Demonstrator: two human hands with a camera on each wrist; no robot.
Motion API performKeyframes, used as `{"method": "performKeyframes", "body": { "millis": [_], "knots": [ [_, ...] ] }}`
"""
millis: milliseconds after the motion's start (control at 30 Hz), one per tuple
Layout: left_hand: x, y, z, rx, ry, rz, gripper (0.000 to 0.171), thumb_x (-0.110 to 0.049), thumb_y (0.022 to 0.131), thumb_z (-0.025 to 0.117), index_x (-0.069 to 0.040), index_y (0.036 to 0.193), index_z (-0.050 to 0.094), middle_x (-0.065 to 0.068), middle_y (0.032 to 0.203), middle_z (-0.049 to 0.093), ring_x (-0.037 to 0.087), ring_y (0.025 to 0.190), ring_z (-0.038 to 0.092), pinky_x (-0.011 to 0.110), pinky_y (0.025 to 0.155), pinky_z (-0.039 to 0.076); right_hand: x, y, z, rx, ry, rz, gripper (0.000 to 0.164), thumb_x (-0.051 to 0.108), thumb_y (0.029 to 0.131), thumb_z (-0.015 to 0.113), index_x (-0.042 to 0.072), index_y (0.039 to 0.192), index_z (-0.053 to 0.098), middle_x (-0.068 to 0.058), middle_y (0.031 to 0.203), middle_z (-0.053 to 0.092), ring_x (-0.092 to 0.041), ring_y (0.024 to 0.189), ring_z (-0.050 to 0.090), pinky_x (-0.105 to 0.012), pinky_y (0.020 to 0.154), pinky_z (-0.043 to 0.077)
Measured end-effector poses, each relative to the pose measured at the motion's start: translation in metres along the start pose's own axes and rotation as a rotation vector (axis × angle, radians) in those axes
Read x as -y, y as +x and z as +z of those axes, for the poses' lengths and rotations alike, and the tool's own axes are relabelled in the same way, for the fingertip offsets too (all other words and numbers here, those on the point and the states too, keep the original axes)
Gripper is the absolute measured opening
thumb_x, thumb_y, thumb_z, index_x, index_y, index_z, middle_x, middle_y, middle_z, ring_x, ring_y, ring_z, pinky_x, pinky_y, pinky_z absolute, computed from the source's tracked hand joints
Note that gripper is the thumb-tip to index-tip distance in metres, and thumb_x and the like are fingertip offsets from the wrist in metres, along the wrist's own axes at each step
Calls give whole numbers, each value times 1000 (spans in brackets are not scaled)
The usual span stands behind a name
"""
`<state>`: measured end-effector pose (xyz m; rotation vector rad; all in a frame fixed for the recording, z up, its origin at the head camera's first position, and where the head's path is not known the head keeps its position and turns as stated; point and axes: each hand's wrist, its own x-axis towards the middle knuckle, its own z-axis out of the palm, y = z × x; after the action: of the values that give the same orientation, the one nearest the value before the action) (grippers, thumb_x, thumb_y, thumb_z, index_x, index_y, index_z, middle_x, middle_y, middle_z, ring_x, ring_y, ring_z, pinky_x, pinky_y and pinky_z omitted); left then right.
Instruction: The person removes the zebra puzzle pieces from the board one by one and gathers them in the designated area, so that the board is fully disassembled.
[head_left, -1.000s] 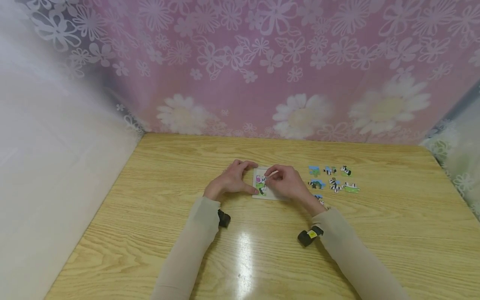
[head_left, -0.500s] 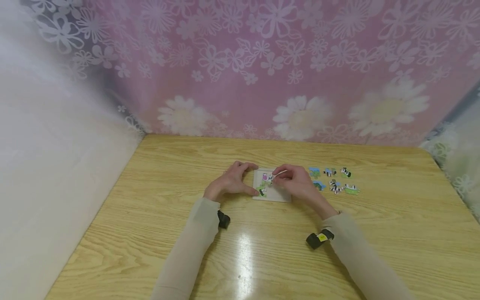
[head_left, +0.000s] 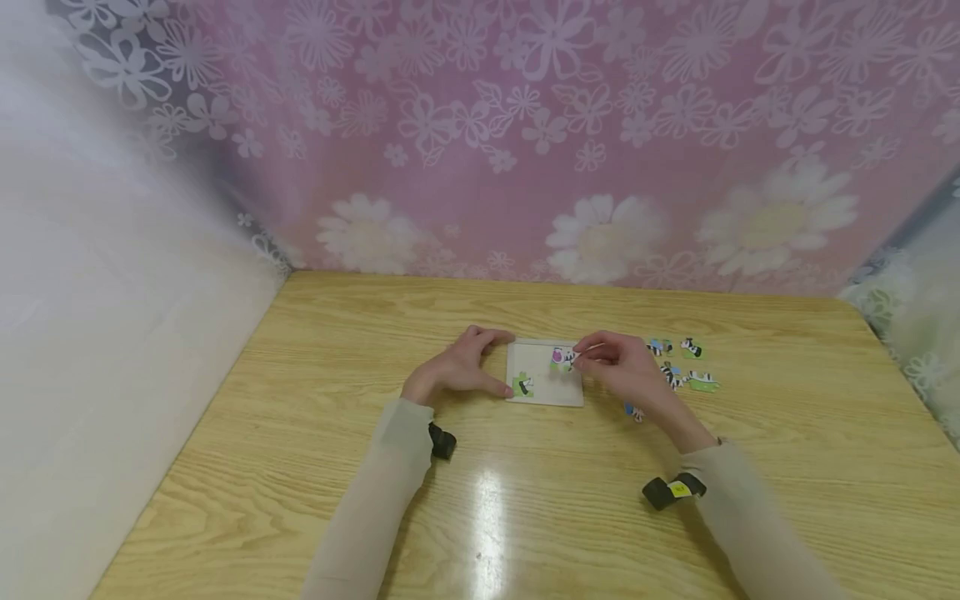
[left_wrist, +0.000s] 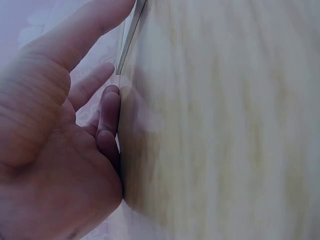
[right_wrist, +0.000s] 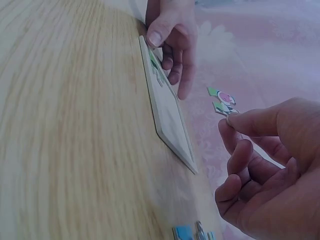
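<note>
A flat, pale puzzle tray (head_left: pixel 553 391) lies on the wooden table. In its near left corner sits a green puzzle piece (head_left: pixel 523 385) with black-and-white print. My left hand (head_left: pixel 459 365) rests at the tray's left side, thumb at the near corner and fingertips by the far one, fingers fairly straight. Between thumb and index finger, my right hand (head_left: pixel 626 371) pinches a puzzle piece (right_wrist: pixel 224 101) printed pink, green and black-and-white. That piece is raised above the tray's right part, tilted in the right wrist view. The left wrist view shows my thumb (left_wrist: pixel 80 35) reaching the tray's edge.
Several loose puzzle pieces lie right of the tray, among them a zebra-striped piece (head_left: pixel 692 347) and a green one (head_left: pixel 703 382); my right hand partly hides others. One piece (head_left: pixel 634 412) lies below my right wrist. A pink floral curtain (head_left: pixel 525 192) hangs behind the table (head_left: pixel 360 317).
My right hand has moved right and lifted with the pinched puzzle piece, from the tray's left part to its right part. My left hand has stayed nearly still at the tray.
</note>
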<state>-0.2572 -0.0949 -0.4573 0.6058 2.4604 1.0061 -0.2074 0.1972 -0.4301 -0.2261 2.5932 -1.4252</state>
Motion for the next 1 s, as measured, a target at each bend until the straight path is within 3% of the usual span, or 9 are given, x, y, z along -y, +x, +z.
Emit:
{"method": "performKeyframes", "body": {
  "millis": [233,500,1000],
  "knots": [
    [-2,-4,1,6,-13,-1,88,-35,80,89,-27,155,43,7,140,41,25,132,45,43,114,40,-10,-15,-18,-14,-44,-10,23,27,100,69,12,117,69,-14,111,75,-25,94,71,-29,70,52],
    [-4,-5,1,5,-28,-8,87,-34,80,89,-24,154,45,9,142,40,27,133,45,44,115,39,-25,-32,-41,-27,-96,-7,24,27,99,69,11,117,70,-14,110,74,-22,93,71,-29,73,55],
    [-3,-3,0,-7,-30,-12,86,-35,79,89,-28,153,45,6,134,43,25,130,45,46,113,40,-51,-61,-77,26,-149,-6,27,25,102,66,8,122,68,-11,105,73,-11,81,65,-28,63,50]
  ]
}}
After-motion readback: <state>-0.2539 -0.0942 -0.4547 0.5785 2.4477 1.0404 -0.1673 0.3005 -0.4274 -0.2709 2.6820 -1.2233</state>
